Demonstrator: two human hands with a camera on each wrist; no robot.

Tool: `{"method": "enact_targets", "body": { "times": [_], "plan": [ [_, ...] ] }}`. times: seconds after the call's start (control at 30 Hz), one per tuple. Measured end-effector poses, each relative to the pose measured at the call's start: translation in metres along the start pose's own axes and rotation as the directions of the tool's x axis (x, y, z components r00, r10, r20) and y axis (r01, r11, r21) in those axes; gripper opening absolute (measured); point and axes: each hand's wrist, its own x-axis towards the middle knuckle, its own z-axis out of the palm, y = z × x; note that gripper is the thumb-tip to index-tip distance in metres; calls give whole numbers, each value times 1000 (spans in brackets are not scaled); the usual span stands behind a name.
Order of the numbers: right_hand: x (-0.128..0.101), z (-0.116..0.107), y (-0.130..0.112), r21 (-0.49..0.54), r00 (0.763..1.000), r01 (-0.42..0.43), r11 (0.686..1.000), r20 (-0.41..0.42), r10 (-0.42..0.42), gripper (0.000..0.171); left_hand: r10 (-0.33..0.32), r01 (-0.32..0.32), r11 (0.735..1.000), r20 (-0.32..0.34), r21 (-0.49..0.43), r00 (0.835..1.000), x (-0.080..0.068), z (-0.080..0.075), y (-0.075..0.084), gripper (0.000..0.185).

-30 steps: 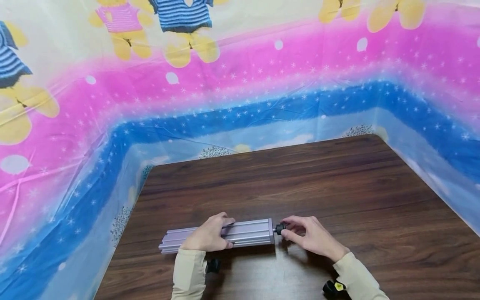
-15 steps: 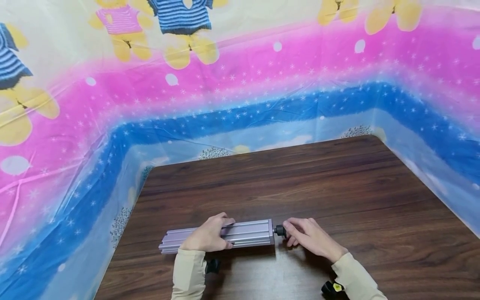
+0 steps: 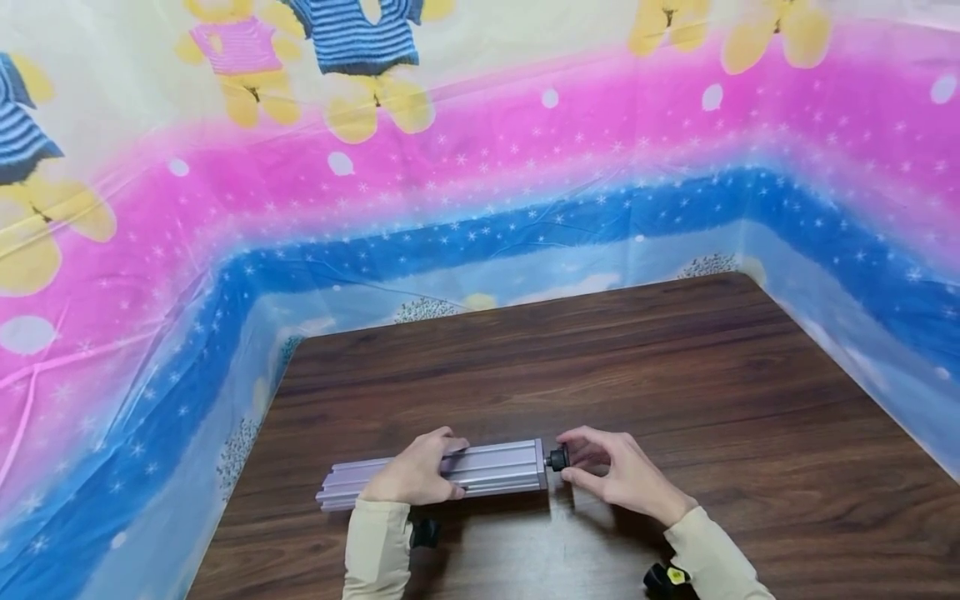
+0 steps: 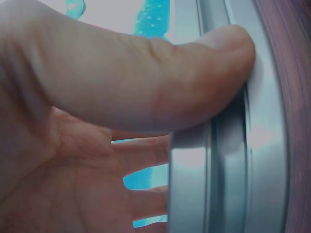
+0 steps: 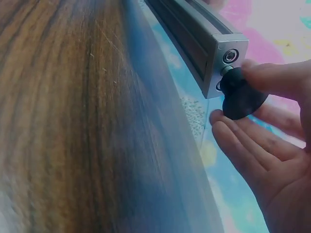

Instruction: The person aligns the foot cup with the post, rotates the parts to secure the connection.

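A silver grooved aluminium profile point(image 3: 502, 467) lies lengthwise on the wooden table. My left hand point(image 3: 415, 473) grips it across its middle, the thumb point(image 4: 209, 68) along the grooved side in the left wrist view. A square end plate point(image 5: 212, 73) with a screw head caps the profile's right end. From that plate a black levelling foot point(image 5: 241, 97) sticks out on a short threaded stem. My right hand point(image 3: 626, 475) pinches the foot's wide base, one digit at its upper edge and other fingertips point(image 5: 217, 116) at its lower edge.
The dark wood-grain table point(image 3: 525, 358) reaches back to a pink and blue printed cloth point(image 3: 480, 192) that hangs along the back and both sides. Black devices point(image 3: 666, 577) are strapped at the wrists, below the cream sleeves.
My right hand's fingers shift around the levelling foot: half a second ago they were drawn together at its outer end, now they spread over both its edges. The left hand and profile stay put.
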Motion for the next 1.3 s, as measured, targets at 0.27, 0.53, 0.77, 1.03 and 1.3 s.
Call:
{"method": "enact_targets", "body": {
  "times": [0.27, 0.53, 0.77, 1.03, 1.3],
  "plan": [
    [0, 3, 3, 73, 989, -145, 987, 34, 143, 32, -5, 5, 1000, 10, -6, 1000, -2, 0, 1, 66],
    [2, 4, 0, 105, 966, -248, 963, 97, 238, 32, -9, 9, 1000, 18, 1, 1000, 0, -1, 1, 66],
    [-1, 1, 2, 41, 979, -179, 983, 106, 173, 35, 6, -6, 1000, 2, -4, 1000, -1, -1, -1, 65],
    [-1, -2, 3, 81, 999, 0, 997, 46, -4, 48, 0, 0, 1000, 6, -18, 1000, 1, -2, 0, 64],
    [-1, -2, 2, 8, 992, -112, 994, 66, 111, 31, -30, 30, 999, 14, -19, 999, 0, -1, 2, 66]
  ]
}}
